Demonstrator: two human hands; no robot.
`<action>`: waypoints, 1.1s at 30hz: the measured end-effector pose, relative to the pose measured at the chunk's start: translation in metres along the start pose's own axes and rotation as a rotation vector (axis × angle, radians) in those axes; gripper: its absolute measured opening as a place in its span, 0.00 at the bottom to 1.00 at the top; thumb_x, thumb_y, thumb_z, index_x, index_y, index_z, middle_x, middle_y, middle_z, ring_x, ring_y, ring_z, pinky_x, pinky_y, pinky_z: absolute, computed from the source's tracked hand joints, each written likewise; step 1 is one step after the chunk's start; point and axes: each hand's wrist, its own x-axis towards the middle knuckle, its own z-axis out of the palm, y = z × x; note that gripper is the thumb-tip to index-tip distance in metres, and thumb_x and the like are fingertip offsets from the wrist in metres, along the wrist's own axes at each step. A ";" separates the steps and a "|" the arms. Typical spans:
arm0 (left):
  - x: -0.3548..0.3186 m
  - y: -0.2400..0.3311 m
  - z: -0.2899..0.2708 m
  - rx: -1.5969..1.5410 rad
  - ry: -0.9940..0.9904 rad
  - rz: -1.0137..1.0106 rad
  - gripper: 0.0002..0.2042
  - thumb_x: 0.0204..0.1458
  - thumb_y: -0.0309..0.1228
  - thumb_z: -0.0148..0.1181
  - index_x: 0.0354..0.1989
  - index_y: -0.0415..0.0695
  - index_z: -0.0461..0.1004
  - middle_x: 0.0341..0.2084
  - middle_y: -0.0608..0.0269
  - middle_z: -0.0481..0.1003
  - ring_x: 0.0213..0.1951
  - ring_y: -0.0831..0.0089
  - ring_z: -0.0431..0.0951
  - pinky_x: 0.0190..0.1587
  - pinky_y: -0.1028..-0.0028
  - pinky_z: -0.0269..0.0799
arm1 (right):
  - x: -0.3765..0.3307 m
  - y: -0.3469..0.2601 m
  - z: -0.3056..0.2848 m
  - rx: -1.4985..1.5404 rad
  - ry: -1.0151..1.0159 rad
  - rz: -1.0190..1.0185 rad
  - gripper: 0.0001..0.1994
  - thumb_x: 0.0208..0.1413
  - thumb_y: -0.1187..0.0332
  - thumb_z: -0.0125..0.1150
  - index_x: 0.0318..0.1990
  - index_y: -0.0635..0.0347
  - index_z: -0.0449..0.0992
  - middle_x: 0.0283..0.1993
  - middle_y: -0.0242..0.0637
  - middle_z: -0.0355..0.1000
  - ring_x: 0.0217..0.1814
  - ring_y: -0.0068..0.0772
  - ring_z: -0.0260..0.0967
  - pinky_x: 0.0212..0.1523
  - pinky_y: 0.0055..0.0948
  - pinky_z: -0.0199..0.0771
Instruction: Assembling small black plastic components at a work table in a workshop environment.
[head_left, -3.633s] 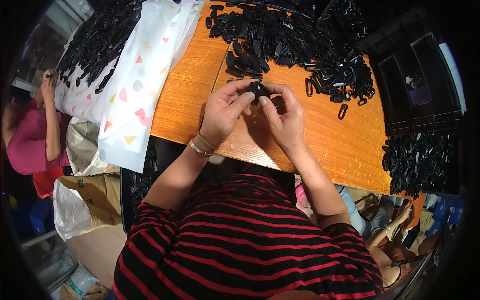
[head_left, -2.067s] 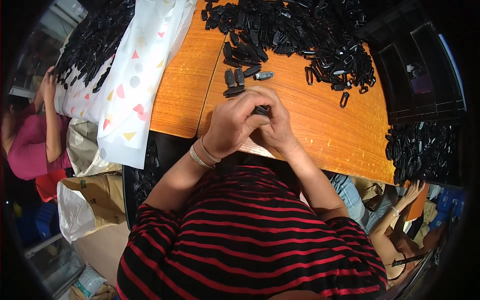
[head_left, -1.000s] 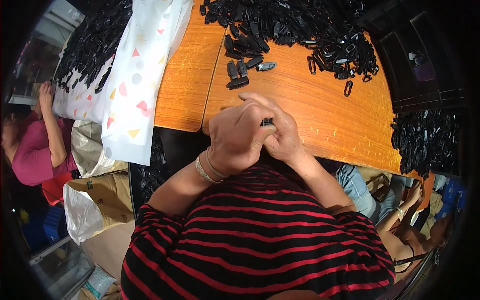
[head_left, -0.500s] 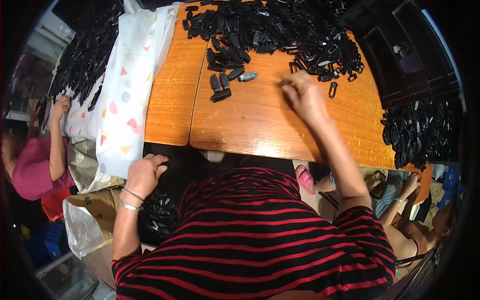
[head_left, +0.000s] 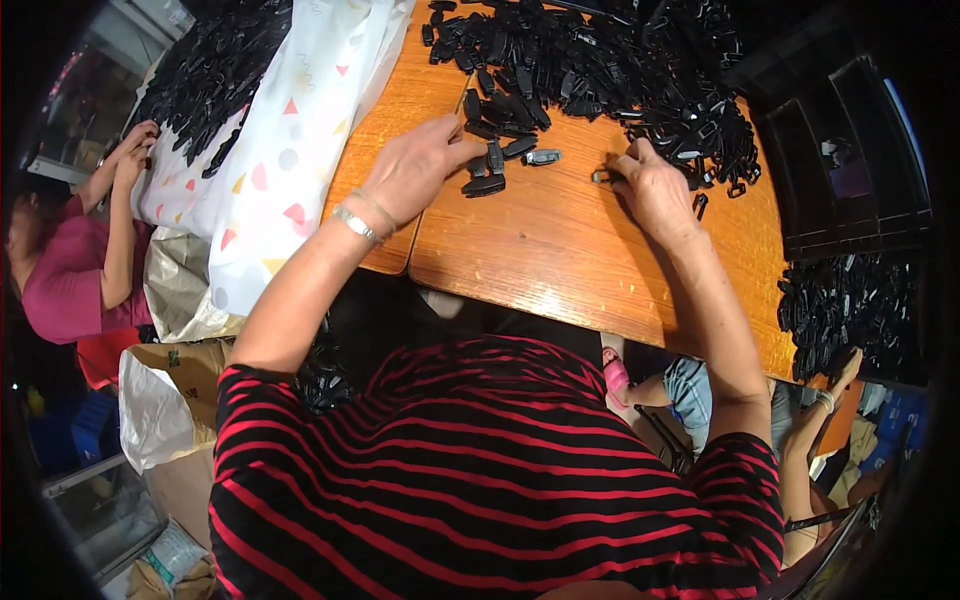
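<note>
My left hand reaches over the table to a small cluster of black plastic buckle pieces. Its thumb and fingers close on the cluster's leftmost piece, partly hiding it. Farther right, my right hand is closed at the near edge of the big pile, with a small black buckle piece poking out at its fingertips. Between the hands lies a buckle piece with a shiny grey face. A loop-shaped black piece rests beside my right wrist.
A large pile of black buckle pieces covers the far side of the wooden table. Patterned white plastic sheeting lies at the left. Beyond it, a person in a magenta top handles another pile. More pieces sit at the right.
My left hand has risen from below the table edge to the small cluster. My right hand has closed on a buckle piece near the pile. The whole view has shifted slightly.
</note>
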 end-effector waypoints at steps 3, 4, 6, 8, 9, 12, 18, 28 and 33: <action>0.009 -0.008 0.006 0.022 0.029 0.118 0.07 0.49 0.27 0.61 0.35 0.43 0.73 0.28 0.58 0.68 0.36 0.57 0.72 0.36 0.65 0.69 | -0.010 -0.022 0.001 0.126 -0.108 0.071 0.14 0.47 0.75 0.65 0.42 0.62 0.73 0.41 0.44 0.68 0.37 0.52 0.72 0.36 0.43 0.74; 0.010 -0.010 0.007 0.031 0.031 0.139 0.06 0.48 0.27 0.62 0.32 0.42 0.72 0.28 0.59 0.68 0.36 0.58 0.72 0.36 0.65 0.69 | -0.011 -0.029 0.001 0.159 -0.114 0.081 0.12 0.49 0.74 0.64 0.41 0.63 0.71 0.39 0.47 0.69 0.37 0.54 0.72 0.36 0.42 0.73; 0.009 -0.008 0.007 -0.009 -0.014 0.111 0.07 0.47 0.27 0.63 0.31 0.42 0.70 0.28 0.59 0.69 0.35 0.57 0.73 0.35 0.65 0.69 | -0.017 -0.033 0.006 0.254 -0.062 0.081 0.12 0.49 0.74 0.64 0.41 0.64 0.71 0.38 0.48 0.70 0.36 0.54 0.71 0.35 0.42 0.73; 0.003 -0.008 0.009 -0.045 -0.057 0.078 0.08 0.45 0.27 0.64 0.29 0.42 0.69 0.28 0.59 0.70 0.34 0.56 0.73 0.35 0.65 0.70 | -0.019 -0.037 0.012 0.379 0.048 0.058 0.12 0.51 0.73 0.64 0.42 0.65 0.71 0.34 0.48 0.72 0.32 0.48 0.72 0.33 0.38 0.72; -0.003 -0.010 0.013 -0.107 -0.077 0.005 0.08 0.46 0.26 0.65 0.31 0.42 0.70 0.29 0.61 0.71 0.33 0.62 0.74 0.34 0.68 0.70 | -0.018 -0.043 0.014 0.381 0.048 0.055 0.12 0.51 0.73 0.64 0.42 0.65 0.71 0.34 0.48 0.72 0.32 0.48 0.72 0.33 0.38 0.72; -0.013 0.002 0.017 -0.401 -0.100 -0.280 0.08 0.49 0.24 0.64 0.35 0.41 0.71 0.31 0.66 0.73 0.31 0.73 0.75 0.32 0.74 0.69 | -0.015 -0.069 0.020 0.609 0.146 0.145 0.11 0.54 0.72 0.64 0.43 0.66 0.72 0.31 0.37 0.72 0.28 0.23 0.69 0.28 0.25 0.68; -0.015 0.043 0.020 -1.448 0.212 -0.506 0.11 0.55 0.20 0.58 0.47 0.36 0.72 0.37 0.65 0.76 0.36 0.83 0.75 0.39 0.82 0.72 | -0.006 -0.117 0.022 1.105 0.283 0.265 0.11 0.57 0.76 0.60 0.47 0.67 0.71 0.35 0.33 0.73 0.31 0.17 0.70 0.30 0.18 0.72; -0.012 0.058 0.023 -1.500 0.191 -0.480 0.14 0.56 0.20 0.58 0.51 0.35 0.71 0.35 0.66 0.75 0.33 0.83 0.75 0.37 0.83 0.72 | -0.004 -0.123 0.025 1.052 0.334 0.226 0.11 0.57 0.78 0.60 0.48 0.67 0.72 0.37 0.33 0.71 0.31 0.17 0.70 0.31 0.18 0.74; -0.012 0.063 0.020 -1.517 0.189 -0.512 0.13 0.56 0.21 0.58 0.50 0.34 0.70 0.34 0.67 0.75 0.30 0.85 0.73 0.35 0.84 0.71 | -0.006 -0.123 0.023 1.039 0.367 0.163 0.11 0.55 0.79 0.62 0.46 0.68 0.73 0.38 0.32 0.69 0.30 0.17 0.70 0.29 0.17 0.72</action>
